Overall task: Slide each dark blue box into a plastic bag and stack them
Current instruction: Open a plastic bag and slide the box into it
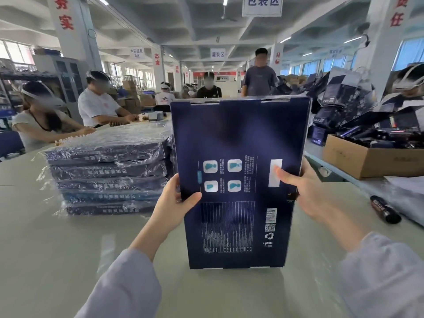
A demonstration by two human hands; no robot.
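The left hand [174,203] and right hand [307,191] each clamp a long edge of the dark blue box [238,138], standing it on end on the surface [34,249] beside the bagged stack [107,175], probably steadying it for bagging.

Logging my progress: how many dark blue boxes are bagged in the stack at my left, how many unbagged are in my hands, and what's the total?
Bagged boxes, stacked: 5
Unbagged box, gripped by left hand and right hand: 1
Total: 6
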